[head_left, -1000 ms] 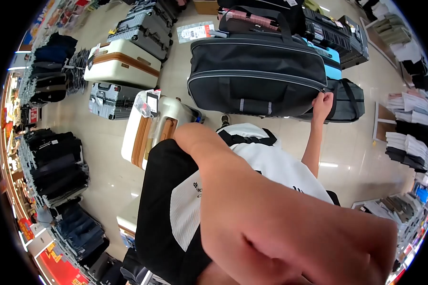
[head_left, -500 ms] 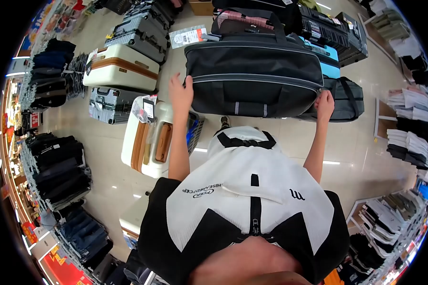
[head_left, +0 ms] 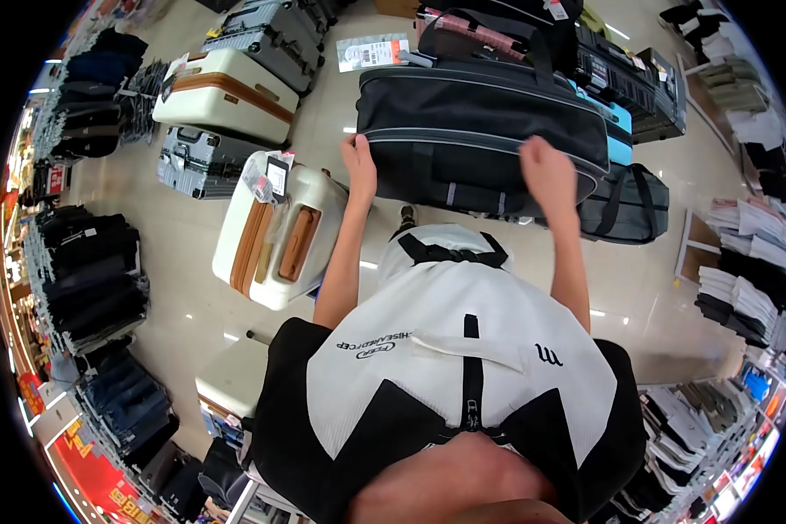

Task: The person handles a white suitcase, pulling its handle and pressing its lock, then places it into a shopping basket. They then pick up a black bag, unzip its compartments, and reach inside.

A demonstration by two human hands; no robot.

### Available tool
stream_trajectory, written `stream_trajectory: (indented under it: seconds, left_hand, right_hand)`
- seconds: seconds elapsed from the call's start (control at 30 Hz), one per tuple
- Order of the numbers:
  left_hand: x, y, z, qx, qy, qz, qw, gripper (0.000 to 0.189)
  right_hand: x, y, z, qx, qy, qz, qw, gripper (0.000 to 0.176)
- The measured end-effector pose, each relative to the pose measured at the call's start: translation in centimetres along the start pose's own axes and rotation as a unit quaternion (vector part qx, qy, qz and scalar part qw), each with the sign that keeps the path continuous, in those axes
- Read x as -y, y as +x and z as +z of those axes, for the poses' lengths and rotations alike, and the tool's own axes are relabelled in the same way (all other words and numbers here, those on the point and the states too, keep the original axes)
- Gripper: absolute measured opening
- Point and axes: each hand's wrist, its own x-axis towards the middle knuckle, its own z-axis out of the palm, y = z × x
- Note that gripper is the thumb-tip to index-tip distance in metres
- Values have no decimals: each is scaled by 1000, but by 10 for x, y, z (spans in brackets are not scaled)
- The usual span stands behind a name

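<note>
A large black duffel bag [head_left: 489, 113] with grey piping and a zip along its front lies before me. My left hand [head_left: 359, 164] is at the bag's left end, its fingers bent close to the edge; what they hold, if anything, is hidden. Over the right part of the bag's front, near the zip line, is my right hand [head_left: 550, 175], closed and slightly blurred. Whatever it pinches is too small to make out. A paper price tag [head_left: 373, 54] sticks out at the bag's upper left.
White suitcases with brown trim [head_left: 275, 236] and a silver case [head_left: 203, 162] stand at the left. A grey duffel [head_left: 624, 205] lies at the right, beside a blue case [head_left: 618, 131]. Clothes racks [head_left: 92, 271] and folded clothes [head_left: 732, 293] line both sides.
My right hand has moved left from the bag's right end onto its front. My left hand stays by the left end, its fingers now closer together. The view has shifted slightly.
</note>
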Motion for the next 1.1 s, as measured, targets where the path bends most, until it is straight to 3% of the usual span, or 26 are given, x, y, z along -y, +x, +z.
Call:
stream_trajectory:
  seconds: [0.07,0.2,0.4,0.43,0.5,0.53,0.57,0.67,0.73,0.83,0.97,1.0,1.1]
  left_hand:
    - [-4,-4,-3,14,1,-10,1000,56]
    - [-13,-13,-13,59,-29,-13,998,59]
    - [12,-9,-16,94,-84,20,992,54]
    - [9,-5,-19,134,-166,27,977,49]
    - [5,-11,-27,127,-107,71,984,50]
    - [2,-15,-27,124,-78,91,985,51]
    - [-2,-13,-21,53,-43,163,984,50]
    - [-35,-10,-22,62,21,186,980,42]
    - [-37,-3,-19,38,29,163,985,25]
    - [-36,3,-18,14,-8,127,992,15]
    - [-37,2,-28,-6,13,78,997,21]
    - [-24,7,-33,-3,19,112,994,20]
    - [-9,11,-52,93,-20,-7,995,26]
  right_hand:
    - [38,11,32,27,-13,-74,997,29]
    - [106,25,73,-14,-47,-197,979,25]
    - [192,38,124,96,-50,-267,958,19]
    - [196,37,127,123,-68,-274,951,19]
    - [203,38,134,174,-104,-286,936,19]
    - [200,36,133,156,-38,-281,946,19]
    - [189,35,128,137,28,-275,951,19]
    - [150,30,98,134,148,-263,944,17]
    - [121,25,76,46,156,-294,942,16]
    - [68,13,46,-19,114,-238,965,15]
    - [10,-15,21,-39,96,-130,986,17]
    - [3,-20,17,-41,86,-134,986,18]
    - [0,-33,12,-62,48,-127,989,23]
